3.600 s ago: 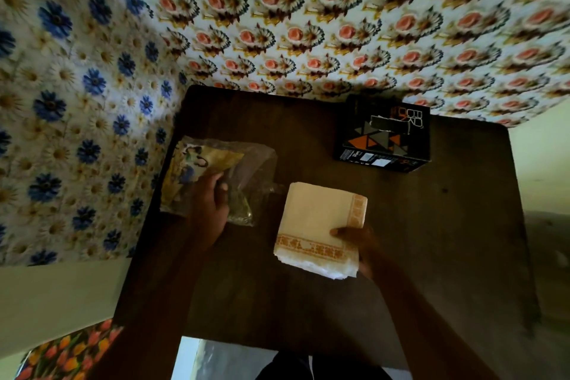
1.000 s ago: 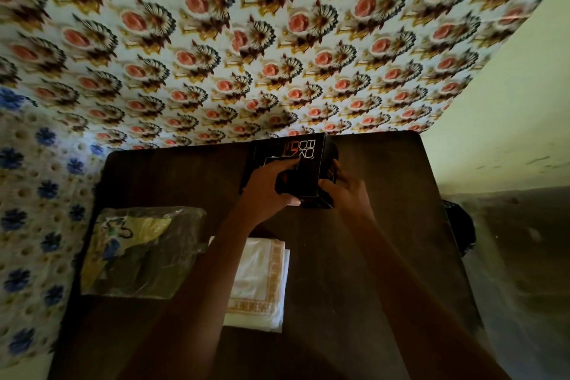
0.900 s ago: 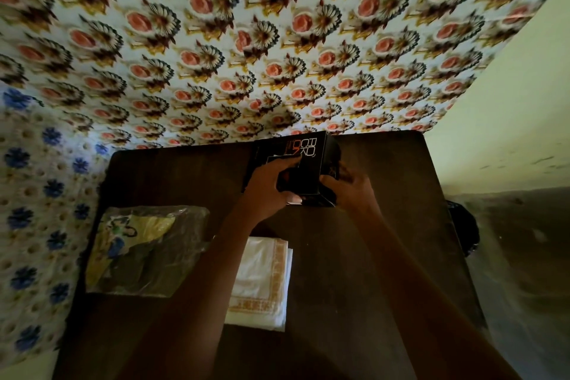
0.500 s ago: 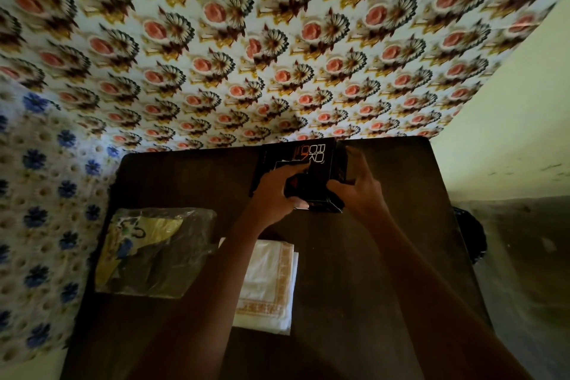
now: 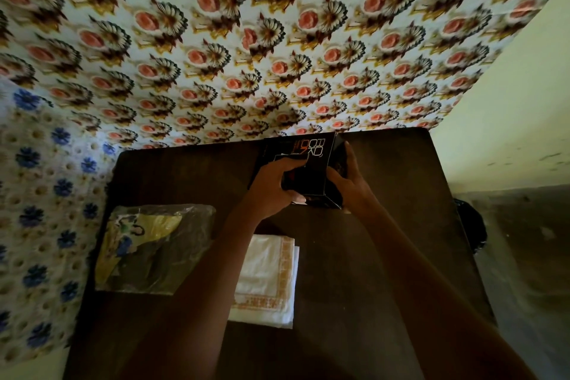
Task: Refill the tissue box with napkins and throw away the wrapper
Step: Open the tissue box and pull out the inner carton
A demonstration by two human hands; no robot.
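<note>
A black tissue box [image 5: 311,160] with white and orange lettering stands near the far edge of the dark wooden table [image 5: 385,256]. My left hand [image 5: 271,191] grips its near left side with fingers over the top. My right hand [image 5: 348,182] holds its right side. A stack of white napkins [image 5: 271,274] with an orange border lies on the table closer to me, partly under my left forearm. The clear plastic wrapper [image 5: 154,247] with a yellow print lies flat at the table's left side.
Flowered wallpaper covers the wall behind the table and the wall to its left. A plain pale wall stands at the right. A dark round object [image 5: 472,225] sits on the floor by the table's right edge.
Both hands left the wrapper and the napkins and took hold of the tissue box. Over the last second the box has been tilted slightly between them; my view has shifted a little.
</note>
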